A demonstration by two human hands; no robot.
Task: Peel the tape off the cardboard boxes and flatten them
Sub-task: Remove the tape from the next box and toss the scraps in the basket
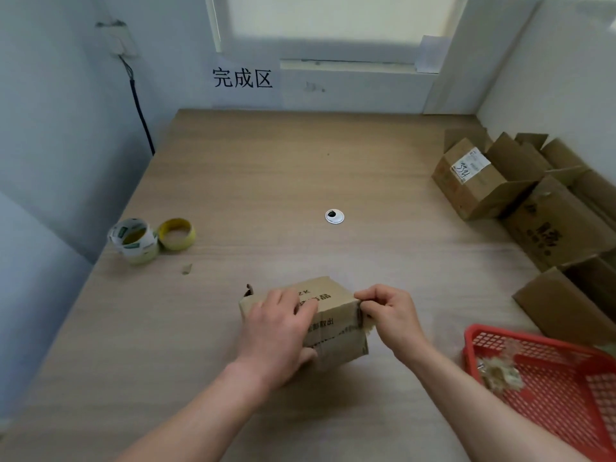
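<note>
From the head camera I look down on a wooden table (pixel 266 178) set in a pale corner. A small cardboard box (pixel 336 328) sits near the front edge, about centre, with printed characters on its top. My left hand (pixel 276 331) lies over the box's left half: palm on top, fingers reaching across the lid, thumb hooked round the near face, so it grips the box. My right hand (pixel 388 313) is at the box's right edge, fingers curled tight, thumb and forefinger pinching a strip of tape (pixel 363 320) that is partly lifted from the corner.

Along the right side stand other boxes (pixel 483 181), open and crowded together. At the front right is a red basket (pixel 483 338) holding crumpled scraps (pixel 500 375). Two rolls (pixel 136 240) touch each other on the left of the table. A round grommet (pixel 334 216) sits mid-table. A sign (pixel 242 78) with three characters is on the far wall
</note>
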